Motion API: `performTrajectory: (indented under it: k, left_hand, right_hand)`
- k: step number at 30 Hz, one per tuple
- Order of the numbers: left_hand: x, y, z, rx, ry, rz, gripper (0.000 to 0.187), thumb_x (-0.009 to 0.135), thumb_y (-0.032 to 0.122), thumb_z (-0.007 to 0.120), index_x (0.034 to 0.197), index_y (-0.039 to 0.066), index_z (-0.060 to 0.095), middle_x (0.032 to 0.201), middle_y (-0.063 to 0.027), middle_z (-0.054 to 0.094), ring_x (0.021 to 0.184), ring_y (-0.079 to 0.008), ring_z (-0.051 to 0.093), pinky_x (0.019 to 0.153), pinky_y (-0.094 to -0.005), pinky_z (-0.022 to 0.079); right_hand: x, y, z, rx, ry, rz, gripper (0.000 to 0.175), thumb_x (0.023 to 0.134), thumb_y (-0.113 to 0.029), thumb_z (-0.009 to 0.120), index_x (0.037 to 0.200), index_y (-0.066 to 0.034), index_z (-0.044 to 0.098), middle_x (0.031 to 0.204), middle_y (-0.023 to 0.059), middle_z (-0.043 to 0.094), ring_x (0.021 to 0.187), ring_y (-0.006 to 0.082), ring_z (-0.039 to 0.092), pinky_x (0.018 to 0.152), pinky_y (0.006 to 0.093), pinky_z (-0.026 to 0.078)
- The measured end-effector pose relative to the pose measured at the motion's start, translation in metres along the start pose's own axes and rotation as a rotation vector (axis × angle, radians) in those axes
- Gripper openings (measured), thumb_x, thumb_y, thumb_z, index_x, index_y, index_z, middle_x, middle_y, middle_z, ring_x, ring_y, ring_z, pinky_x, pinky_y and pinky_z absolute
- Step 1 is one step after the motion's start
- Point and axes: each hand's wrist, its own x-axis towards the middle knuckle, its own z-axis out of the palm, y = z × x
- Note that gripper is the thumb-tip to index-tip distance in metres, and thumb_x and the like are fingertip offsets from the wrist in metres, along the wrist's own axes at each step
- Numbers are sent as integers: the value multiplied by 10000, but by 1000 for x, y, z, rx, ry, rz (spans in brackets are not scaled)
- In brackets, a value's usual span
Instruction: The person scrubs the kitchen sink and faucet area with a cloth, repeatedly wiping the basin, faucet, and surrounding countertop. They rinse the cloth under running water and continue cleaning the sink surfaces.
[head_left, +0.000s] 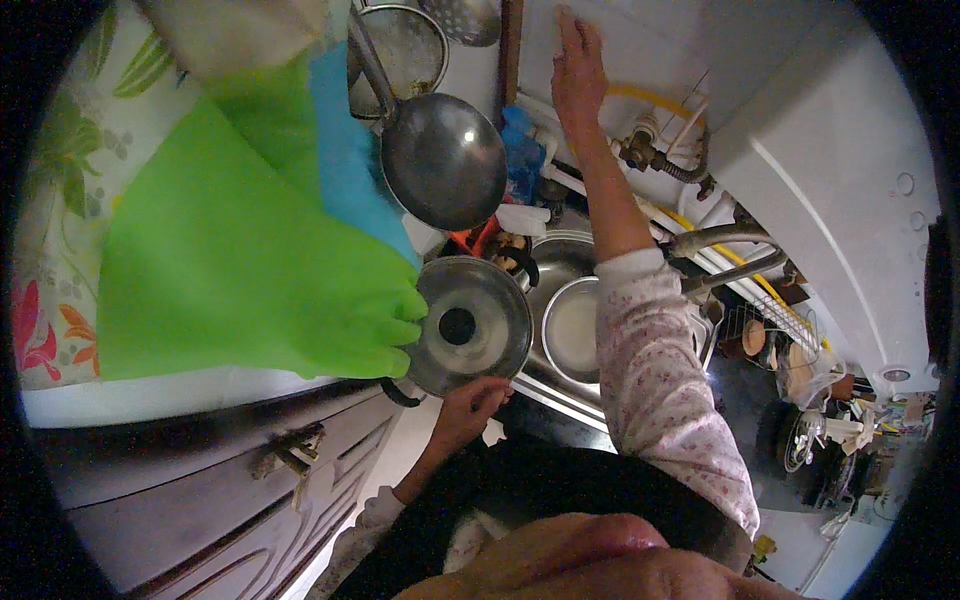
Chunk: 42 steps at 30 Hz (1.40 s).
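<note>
My left hand (476, 401) is at the near rim of a round glass lid (491, 300) with a black knob; its fingers are curled and seem to pinch the rim. A black handle (400, 394) juts out beside the lid. My right hand (581, 71) reaches far forward near the white wall, fingers extended and holding nothing visible. Below its forearm, a round metal bowl (570, 326) of pale, cloudy liquid sits in the steel sink (551, 255), partly hidden by my sleeve. A dark metal wok (444, 161) with a long handle lies beyond the lid.
Green and blue cloth-like sheets (247, 247) cover the left side over a floral cover. A strainer (401, 49) and slotted skimmer (469, 19) are at the top. Faucet pipes (724, 236), a yellow hose and a white appliance (832, 187) stand right. A wire rack (787, 322) holds utensils.
</note>
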Motion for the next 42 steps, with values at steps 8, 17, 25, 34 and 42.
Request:
performTrajectory:
  k: [8,17,25,34,42]
  left_hand:
    - [2,-7,0,62,-1,57,216,916,92,536,1105,-4,579,1001,-120,679,895,-171,659,796,-288,520]
    - [-1,-12,-3,-19,20,-10,248,929,129,542,1128,-14,573,990,-138,676,906,-170,653,795,-295,514]
    - [6,-11,1,-86,-22,13,256,944,155,522,1137,-6,567,1030,-137,661,932,-179,641,841,-308,500]
    - [-3,-16,-5,10,33,-7,225,935,135,526,1102,-4,585,998,-113,677,893,-158,646,805,-293,506]
    - [1,-8,-6,11,26,-2,226,935,132,522,1106,-1,586,992,-115,676,875,-159,644,799,-289,504]
  right_hand:
    - [-29,57,60,-119,-225,-5,338,784,-11,532,1092,-125,612,1117,85,588,1005,305,578,796,424,491]
    - [-45,29,40,-185,-301,-4,304,760,-2,556,1016,-134,650,1106,63,592,974,275,595,732,388,516]
    - [40,33,55,-7,-79,-59,296,773,-12,553,1042,-110,627,1085,99,581,927,311,592,769,407,513]
    - [-77,38,53,-148,-736,4,302,825,-95,512,1108,-124,614,1062,113,576,952,337,575,776,465,487]
    - [12,29,5,2,113,105,431,790,-33,510,1208,-120,569,1198,115,569,1149,322,489,931,411,444]
